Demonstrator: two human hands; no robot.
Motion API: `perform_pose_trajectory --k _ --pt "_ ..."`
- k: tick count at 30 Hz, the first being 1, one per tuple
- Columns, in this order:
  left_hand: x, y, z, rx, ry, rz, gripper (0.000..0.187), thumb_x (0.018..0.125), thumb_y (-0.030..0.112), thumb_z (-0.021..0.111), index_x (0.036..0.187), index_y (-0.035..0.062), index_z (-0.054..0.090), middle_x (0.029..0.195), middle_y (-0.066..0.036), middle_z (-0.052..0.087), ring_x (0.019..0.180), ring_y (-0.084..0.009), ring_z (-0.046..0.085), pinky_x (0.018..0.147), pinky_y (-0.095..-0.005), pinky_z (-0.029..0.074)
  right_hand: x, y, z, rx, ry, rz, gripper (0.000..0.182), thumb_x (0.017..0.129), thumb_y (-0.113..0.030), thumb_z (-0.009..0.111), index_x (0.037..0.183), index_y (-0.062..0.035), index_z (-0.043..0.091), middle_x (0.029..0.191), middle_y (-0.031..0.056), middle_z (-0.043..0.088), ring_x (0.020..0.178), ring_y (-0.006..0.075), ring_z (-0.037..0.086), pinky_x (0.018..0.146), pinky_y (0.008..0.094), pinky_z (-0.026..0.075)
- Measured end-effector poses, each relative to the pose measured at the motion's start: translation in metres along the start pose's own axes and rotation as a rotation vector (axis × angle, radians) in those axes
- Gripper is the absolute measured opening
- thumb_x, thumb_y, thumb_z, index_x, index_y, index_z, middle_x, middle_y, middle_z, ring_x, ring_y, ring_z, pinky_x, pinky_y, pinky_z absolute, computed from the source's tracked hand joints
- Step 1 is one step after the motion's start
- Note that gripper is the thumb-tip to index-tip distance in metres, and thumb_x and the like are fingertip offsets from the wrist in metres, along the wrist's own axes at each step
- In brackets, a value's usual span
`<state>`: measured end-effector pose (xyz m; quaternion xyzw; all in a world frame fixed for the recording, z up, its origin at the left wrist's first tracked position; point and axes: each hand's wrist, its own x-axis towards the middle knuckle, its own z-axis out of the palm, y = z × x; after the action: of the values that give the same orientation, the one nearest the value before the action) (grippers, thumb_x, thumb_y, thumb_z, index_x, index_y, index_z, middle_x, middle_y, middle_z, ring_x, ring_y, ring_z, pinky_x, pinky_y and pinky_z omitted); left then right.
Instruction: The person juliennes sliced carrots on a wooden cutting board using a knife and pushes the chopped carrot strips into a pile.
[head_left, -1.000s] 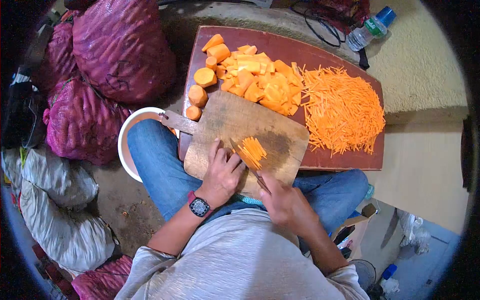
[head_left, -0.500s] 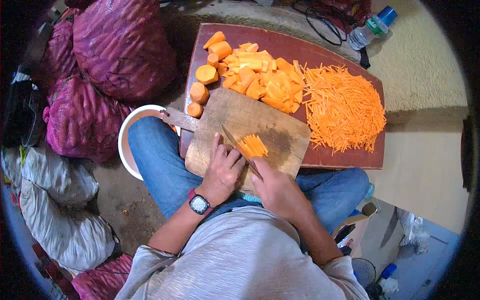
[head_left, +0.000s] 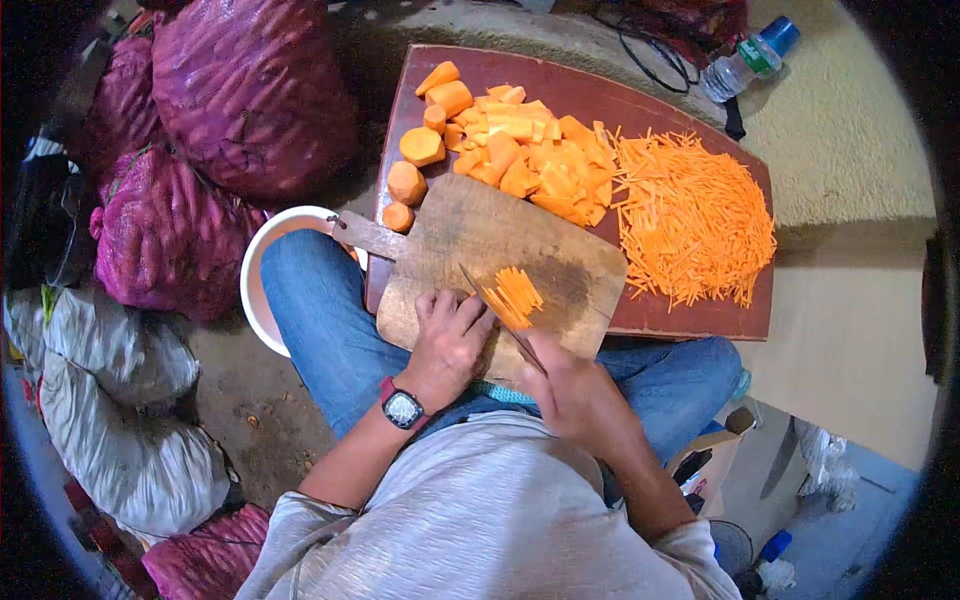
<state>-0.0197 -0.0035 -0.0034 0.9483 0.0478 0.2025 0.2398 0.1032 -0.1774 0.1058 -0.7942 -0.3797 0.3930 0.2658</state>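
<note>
My right hand grips a knife by its handle, the blade slanting across the wooden cutting board. Curled fingers of my left hand press down on the board just left of the blade, over carrot slices that they mostly hide. Thin carrot sticks lie on the blade's right side. Behind the board, flat carrot slices are heaped on a red-brown table. A large pile of shredded carrot spreads to their right, and thick carrot chunks line the left edge.
A white tub stands by my left knee. Purple mesh sacks and white sacks crowd the left side. A plastic bottle lies on the ledge at the back right, near a black cable.
My right hand and the knife have shifted slightly right and towards my body. My left index finger, stretched out before, is now curled in with the others.
</note>
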Motion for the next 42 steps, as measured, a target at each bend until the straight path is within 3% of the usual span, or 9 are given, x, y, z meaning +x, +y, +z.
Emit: perform_pose_trajectory --k 7,10,16,19,21,25,28,30,42 --pt "0.003 0.003 0.0 -0.023 0.039 -0.027 0.036 0.081 0.01 0.071 0.115 0.0005 0.073 0.106 -0.011 0.062 0.103 -0.0319 0.058 0.098 -0.0516 0.04 0.017 0.002 0.014 -0.009 -0.046 0.12 0.04 0.107 -0.014 0.057 0.144 -0.0017 0.051 0.116 0.0333 0.071 0.109 0.0546 0.069 0.088 0.0574 0.056" --pt "0.002 0.003 -0.001 0.016 0.044 -0.006 0.035 0.081 0.01 0.072 0.114 0.0002 0.073 0.105 -0.011 0.062 0.102 -0.0316 0.058 0.097 -0.0517 0.041 0.008 0.013 0.014 -0.056 0.087 -0.188 0.04 0.107 -0.016 0.057 0.144 -0.0013 0.051 0.116 0.0334 0.071 0.108 0.0549 0.069 0.087 0.0579 0.056" --pt "0.0 0.001 0.003 0.015 0.066 0.012 0.034 0.08 0.01 0.073 0.113 -0.0003 0.074 0.103 -0.012 0.063 0.104 -0.0317 0.059 0.1 -0.0523 0.042 0.001 0.006 0.011 -0.002 0.002 0.053 0.04 0.106 -0.015 0.058 0.143 0.0002 0.053 0.116 0.0339 0.071 0.109 0.0541 0.069 0.088 0.0567 0.057" --pt "0.0 0.001 0.004 -0.02 0.078 -0.001 0.035 0.079 0.009 0.074 0.113 -0.0012 0.074 0.104 -0.011 0.063 0.104 -0.0324 0.059 0.101 -0.0532 0.042 0.015 0.012 0.02 -0.111 0.113 -0.229 0.04 0.107 -0.016 0.058 0.144 -0.001 0.053 0.115 0.0339 0.071 0.108 0.0539 0.069 0.089 0.0569 0.057" --pt "0.001 0.0 0.005 -0.037 0.094 -0.001 0.036 0.078 0.008 0.074 0.113 -0.0017 0.074 0.105 -0.012 0.063 0.104 -0.0329 0.059 0.104 -0.0549 0.042 0.004 -0.007 0.002 -0.019 -0.015 0.066 0.04 0.106 -0.015 0.06 0.143 -0.0021 0.053 0.114 0.0339 0.071 0.108 0.0539 0.069 0.089 0.0566 0.057" --pt "-0.003 -0.003 0.009 -0.054 0.079 0.007 0.039 0.071 0.008 0.077 0.109 -0.0013 0.075 0.112 -0.014 0.067 0.11 -0.0371 0.062 0.113 -0.062 0.043 -0.015 0.004 0.008 -0.049 0.057 -0.002 0.038 0.106 -0.015 0.06 0.142 -0.0026 0.055 0.115 0.0339 0.071 0.108 0.0536 0.069 0.09 0.0561 0.057" --pt "0.001 -0.001 0.006 -0.075 0.106 0.014 0.034 0.077 0.007 0.073 0.109 -0.0036 0.074 0.104 -0.014 0.06 0.101 -0.0342 0.059 0.118 -0.0632 0.038 0.012 -0.001 0.01 -0.046 -0.023 0.101 0.039 0.106 -0.015 0.06 0.143 -0.0023 0.054 0.116 0.033 0.071 0.109 0.0535 0.069 0.09 0.0564 0.057" --pt "0.001 0.0 0.004 -0.055 0.095 0.023 0.034 0.077 0.008 0.073 0.109 -0.0035 0.074 0.103 -0.013 0.06 0.101 -0.0341 0.058 0.115 -0.0621 0.039 0.02 0.0 0.013 -0.091 0.056 -0.113 0.041 0.107 -0.017 0.059 0.144 -0.001 0.052 0.119 0.033 0.071 0.109 0.0536 0.069 0.09 0.0573 0.057" --pt "0.002 0.002 0.001 0.016 0.087 -0.008 0.031 0.076 0.011 0.074 0.105 -0.001 0.072 0.098 -0.012 0.059 0.101 -0.0332 0.058 0.103 -0.0561 0.041 0.009 -0.001 0.009 -0.069 -0.015 0.012 0.041 0.107 -0.016 0.056 0.144 -0.0002 0.053 0.119 0.0342 0.071 0.109 0.0543 0.069 0.091 0.0579 0.056"
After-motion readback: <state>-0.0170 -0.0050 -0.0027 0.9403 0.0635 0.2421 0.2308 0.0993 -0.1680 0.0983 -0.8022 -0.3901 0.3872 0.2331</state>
